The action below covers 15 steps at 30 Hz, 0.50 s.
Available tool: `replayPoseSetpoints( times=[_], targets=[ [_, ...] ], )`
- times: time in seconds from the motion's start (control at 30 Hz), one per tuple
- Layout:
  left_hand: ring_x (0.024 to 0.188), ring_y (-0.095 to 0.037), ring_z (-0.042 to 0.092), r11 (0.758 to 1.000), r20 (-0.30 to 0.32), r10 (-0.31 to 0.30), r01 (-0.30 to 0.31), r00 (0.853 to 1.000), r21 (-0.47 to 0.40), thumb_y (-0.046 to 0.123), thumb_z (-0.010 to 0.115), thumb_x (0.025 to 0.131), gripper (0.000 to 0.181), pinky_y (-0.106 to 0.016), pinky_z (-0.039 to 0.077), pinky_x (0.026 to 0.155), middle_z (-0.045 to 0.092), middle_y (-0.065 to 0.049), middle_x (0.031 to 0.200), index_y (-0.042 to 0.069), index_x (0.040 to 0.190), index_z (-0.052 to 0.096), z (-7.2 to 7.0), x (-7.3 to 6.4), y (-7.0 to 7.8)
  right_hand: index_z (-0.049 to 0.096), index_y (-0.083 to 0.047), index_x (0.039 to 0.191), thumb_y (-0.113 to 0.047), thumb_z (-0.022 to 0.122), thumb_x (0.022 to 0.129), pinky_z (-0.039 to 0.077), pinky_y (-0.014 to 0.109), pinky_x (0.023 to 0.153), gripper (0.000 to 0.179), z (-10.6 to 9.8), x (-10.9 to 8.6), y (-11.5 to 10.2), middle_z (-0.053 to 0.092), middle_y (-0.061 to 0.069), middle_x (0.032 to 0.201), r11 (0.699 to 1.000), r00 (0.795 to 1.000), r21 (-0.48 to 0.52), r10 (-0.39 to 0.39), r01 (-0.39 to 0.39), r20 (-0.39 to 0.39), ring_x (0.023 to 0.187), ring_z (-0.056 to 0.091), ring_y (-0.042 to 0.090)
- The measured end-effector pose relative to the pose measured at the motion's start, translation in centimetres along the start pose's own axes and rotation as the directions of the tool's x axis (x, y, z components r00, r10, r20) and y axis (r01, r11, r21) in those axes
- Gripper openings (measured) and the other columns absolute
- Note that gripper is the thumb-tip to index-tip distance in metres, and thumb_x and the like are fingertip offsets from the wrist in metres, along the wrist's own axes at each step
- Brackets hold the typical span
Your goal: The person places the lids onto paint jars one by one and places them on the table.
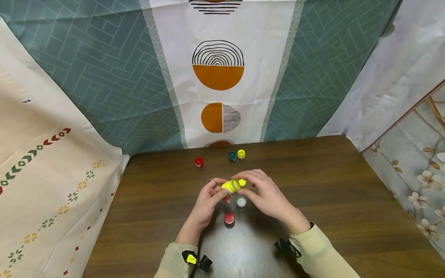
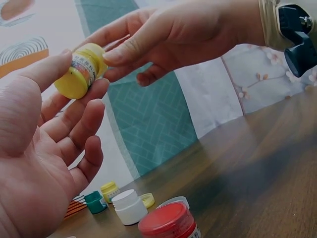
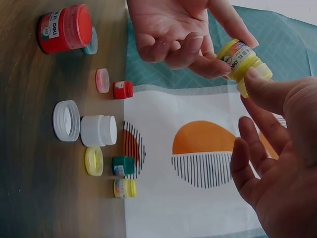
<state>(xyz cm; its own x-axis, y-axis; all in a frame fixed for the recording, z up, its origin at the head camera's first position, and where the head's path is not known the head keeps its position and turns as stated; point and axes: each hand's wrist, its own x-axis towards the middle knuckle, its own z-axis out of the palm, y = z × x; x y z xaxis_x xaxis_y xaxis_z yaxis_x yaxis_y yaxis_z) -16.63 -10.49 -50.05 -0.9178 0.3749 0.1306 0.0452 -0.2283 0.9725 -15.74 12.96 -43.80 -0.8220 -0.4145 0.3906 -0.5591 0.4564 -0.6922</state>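
My left hand (image 1: 207, 200) holds a small yellow paint jar (image 1: 231, 186) between thumb and fingers, tilted and raised off the table. My right hand (image 1: 265, 195) pinches the jar's narrower top end with thumb and fingertips. The same yellow paint jar (image 2: 79, 74) shows a printed label in the left wrist view. In the right wrist view its top (image 3: 255, 74) is partly behind the right thumb, so I cannot tell whether a lid is on it. Below the hands stands a larger red paint jar (image 1: 229, 219).
On the brown table (image 1: 156, 216) stand a white jar (image 3: 97, 130), a white lid (image 3: 66, 121), a yellow lid (image 3: 93, 161) and a pinkish lid (image 3: 102, 80). Towards the back edge are small red (image 1: 199, 162), green (image 1: 232, 156) and yellow (image 1: 241, 154) jars. Patterned cloth (image 1: 104, 77) hangs behind.
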Motion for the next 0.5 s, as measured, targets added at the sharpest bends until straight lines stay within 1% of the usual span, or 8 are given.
replayPoseSetpoints(
  times=[0.13, 0.2, 0.23, 0.3, 0.4, 0.5],
  targets=[
    [0.083, -0.018, 0.062, 1.0, 0.006, -0.009, 0.009, 1.0, -0.007, 0.009, 0.06, 0.108, 0.026, -0.03, 0.057, 0.081, 0.073, -0.013, 0.106, -0.003, 0.13, 0.056, 0.05, -0.06, 0.05, 0.074, -0.022, 0.132, -0.007, 0.087, 0.089, 0.054, 0.048, 0.098, 0.048, 0.11, 0.02, 0.16, 0.07, -0.012, 0.132, 0.999, 0.999, -0.019, -0.037, 0.037, -0.005, 0.124, 0.057, 0.015],
    [0.083, -0.018, 0.062, 1.0, 0.007, -0.016, 0.016, 1.0, -0.004, 0.009, 0.06, 0.109, 0.022, -0.031, 0.057, 0.081, 0.074, -0.008, 0.104, 0.0, 0.129, 0.057, 0.02, -0.07, -0.02, 0.074, -0.022, 0.132, -0.006, 0.087, 0.088, 0.053, 0.047, 0.101, 0.048, 0.18, 0.02, 0.23, 0.07, -0.012, 0.131, 0.998, 0.999, -0.023, -0.05, 0.05, -0.003, 0.125, 0.058, 0.015],
    [0.083, -0.018, 0.062, 1.0, 0.007, -0.019, 0.019, 1.0, -0.003, 0.01, 0.06, 0.109, 0.021, -0.032, 0.057, 0.082, 0.074, -0.008, 0.104, 0.001, 0.128, 0.058, 0.02, -0.08, -0.03, 0.074, -0.022, 0.132, -0.006, 0.087, 0.088, 0.052, 0.047, 0.102, 0.048, 0.21, 0.02, 0.25, 0.07, -0.012, 0.131, 0.998, 0.998, -0.025, -0.055, 0.055, -0.001, 0.125, 0.058, 0.015],
    [0.083, -0.018, 0.063, 1.0, 0.006, -0.023, 0.023, 1.0, -0.004, 0.01, 0.061, 0.108, 0.02, -0.033, 0.057, 0.082, 0.074, -0.013, 0.105, 0.004, 0.127, 0.058, 0.02, -0.1, -0.05, 0.074, -0.022, 0.132, -0.006, 0.087, 0.088, 0.052, 0.047, 0.101, 0.049, 0.24, 0.01, 0.31, 0.071, -0.012, 0.131, 0.998, 0.998, -0.032, -0.061, 0.061, -0.001, 0.124, 0.058, 0.015],
    [0.083, -0.019, 0.063, 1.0, 0.008, -0.027, 0.027, 1.0, -0.002, 0.01, 0.061, 0.108, 0.02, -0.035, 0.057, 0.083, 0.073, -0.02, 0.107, 0.004, 0.127, 0.059, 0.02, -0.07, -0.08, 0.074, -0.021, 0.132, -0.004, 0.087, 0.088, 0.053, 0.046, 0.1, 0.049, 0.27, 0.0, 0.4, 0.071, -0.011, 0.131, 0.996, 0.997, -0.05, -0.075, 0.075, -0.006, 0.124, 0.058, 0.016],
    [0.082, -0.019, 0.063, 1.0, 0.012, -0.03, 0.029, 0.999, 0.009, 0.009, 0.061, 0.108, 0.022, -0.035, 0.057, 0.083, 0.073, -0.018, 0.105, 0.001, 0.128, 0.058, 0.04, -0.07, -0.06, 0.075, -0.019, 0.131, -0.004, 0.088, 0.086, 0.054, 0.045, 0.099, 0.049, 0.26, 0.01, 0.41, 0.072, -0.01, 0.13, 0.992, 0.995, -0.081, -0.1, 0.098, -0.013, 0.122, 0.058, 0.016]
  ],
)
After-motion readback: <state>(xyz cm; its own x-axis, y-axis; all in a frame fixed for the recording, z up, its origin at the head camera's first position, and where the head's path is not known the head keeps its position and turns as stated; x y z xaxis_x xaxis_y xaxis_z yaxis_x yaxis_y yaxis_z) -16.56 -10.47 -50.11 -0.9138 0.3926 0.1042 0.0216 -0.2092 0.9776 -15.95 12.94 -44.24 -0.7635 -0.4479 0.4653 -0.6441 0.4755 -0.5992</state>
